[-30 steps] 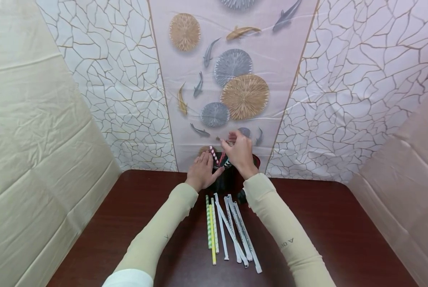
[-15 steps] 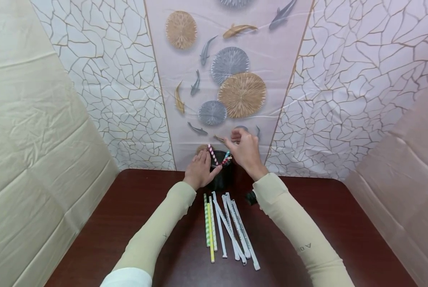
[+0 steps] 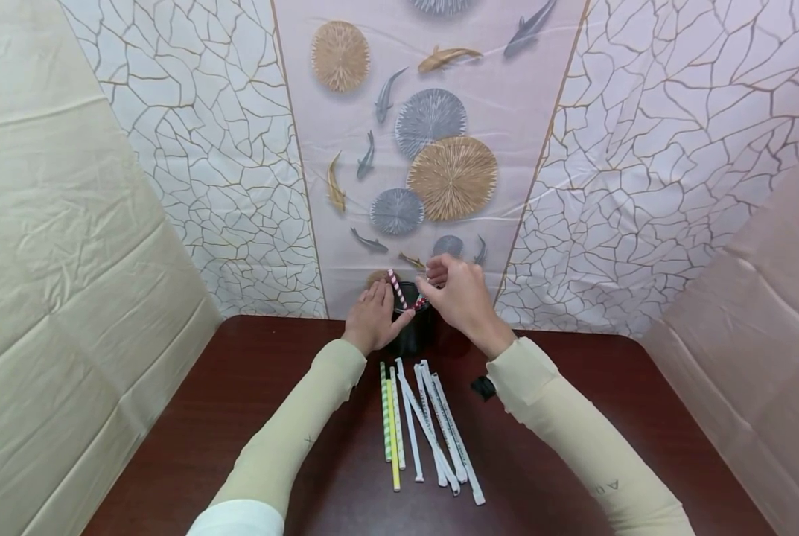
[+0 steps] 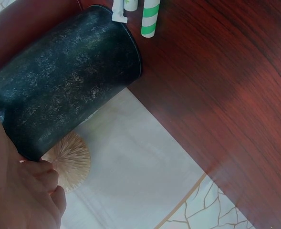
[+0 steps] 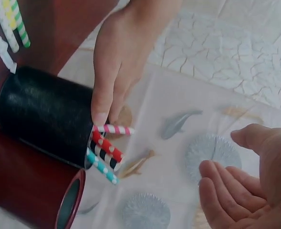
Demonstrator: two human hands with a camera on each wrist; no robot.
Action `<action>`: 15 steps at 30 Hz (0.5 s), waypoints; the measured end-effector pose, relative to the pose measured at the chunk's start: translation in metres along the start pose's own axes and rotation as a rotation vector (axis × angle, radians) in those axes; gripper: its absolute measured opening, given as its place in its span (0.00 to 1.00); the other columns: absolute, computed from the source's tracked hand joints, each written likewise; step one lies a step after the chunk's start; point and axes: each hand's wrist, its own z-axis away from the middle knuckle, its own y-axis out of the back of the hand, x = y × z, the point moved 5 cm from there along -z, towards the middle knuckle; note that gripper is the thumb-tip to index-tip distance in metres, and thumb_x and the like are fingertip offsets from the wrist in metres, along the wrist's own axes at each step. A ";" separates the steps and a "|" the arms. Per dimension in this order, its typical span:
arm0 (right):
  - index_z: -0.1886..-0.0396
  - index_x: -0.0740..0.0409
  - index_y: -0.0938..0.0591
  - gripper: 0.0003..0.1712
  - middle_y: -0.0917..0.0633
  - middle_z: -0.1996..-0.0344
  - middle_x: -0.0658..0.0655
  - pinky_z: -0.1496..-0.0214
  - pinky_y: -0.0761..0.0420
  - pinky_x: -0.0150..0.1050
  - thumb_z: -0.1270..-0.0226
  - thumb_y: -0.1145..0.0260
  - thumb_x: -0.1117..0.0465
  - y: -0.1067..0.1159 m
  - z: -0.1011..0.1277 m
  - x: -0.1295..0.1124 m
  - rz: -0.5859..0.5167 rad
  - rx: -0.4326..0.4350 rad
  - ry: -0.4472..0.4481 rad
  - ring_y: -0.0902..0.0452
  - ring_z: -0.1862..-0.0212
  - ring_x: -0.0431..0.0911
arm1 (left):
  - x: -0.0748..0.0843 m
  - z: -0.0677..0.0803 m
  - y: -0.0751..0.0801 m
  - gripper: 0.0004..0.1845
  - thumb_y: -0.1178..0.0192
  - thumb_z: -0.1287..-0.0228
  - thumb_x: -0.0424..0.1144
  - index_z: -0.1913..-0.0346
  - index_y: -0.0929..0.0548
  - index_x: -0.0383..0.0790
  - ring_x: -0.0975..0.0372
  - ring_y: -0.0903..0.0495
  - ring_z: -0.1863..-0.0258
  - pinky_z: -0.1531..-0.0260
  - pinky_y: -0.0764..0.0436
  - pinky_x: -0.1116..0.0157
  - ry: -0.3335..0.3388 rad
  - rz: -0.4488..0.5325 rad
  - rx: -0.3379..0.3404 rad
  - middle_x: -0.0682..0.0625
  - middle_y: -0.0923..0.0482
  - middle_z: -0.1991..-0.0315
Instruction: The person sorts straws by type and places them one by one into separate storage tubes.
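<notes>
Head view, centre of frame: dark red-brown counter backed by a wall covering printed with fish and round fans, plain cream sheets to either side. Black cup stands at the far edge of the counter, just below frame centre. In the right wrist view a dark red cup sits just beside it at lower left, only its rim and part of its wall visible.

Left hand rests against the left side of the black cup, fingers wrapped round its wall and thumb at the rim, as the right wrist view confirms at upper centre. Right hand is raised above and to the right of the cup; the right wrist view, lower right, shows its palm open, fingers loosely bent and holding nothing.

Row of loose straws lies on the counter between the two forearms, below centre: one green-striped, one yellow, the rest in white paper wrappers, some crossing.

Four striped straws protrude from the mouth of the black cup: pink, red, black and teal, each banded with white.

Small black object lies on the counter beside the right sleeve; what it is cannot be determined.
</notes>
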 end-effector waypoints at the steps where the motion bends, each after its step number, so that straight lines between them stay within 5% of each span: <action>1: 0.46 0.66 0.13 0.19 0.07 0.56 0.64 0.52 0.09 0.50 0.29 0.26 0.58 -0.001 0.003 -0.001 0.007 -0.011 0.004 0.07 0.57 0.53 | 0.000 0.000 0.000 0.50 0.73 0.19 0.72 0.15 0.51 0.33 0.50 0.50 0.13 0.14 0.46 0.55 0.001 -0.003 -0.002 0.38 0.51 0.14; 15: 0.48 0.65 0.13 0.17 0.08 0.56 0.62 0.54 0.09 0.44 0.27 0.27 0.57 -0.037 0.044 0.007 -0.019 -0.184 -0.054 0.08 0.56 0.51 | 0.001 0.002 0.000 0.48 0.73 0.18 0.70 0.14 0.53 0.34 0.50 0.53 0.13 0.14 0.48 0.55 -0.004 -0.027 -0.030 0.38 0.54 0.13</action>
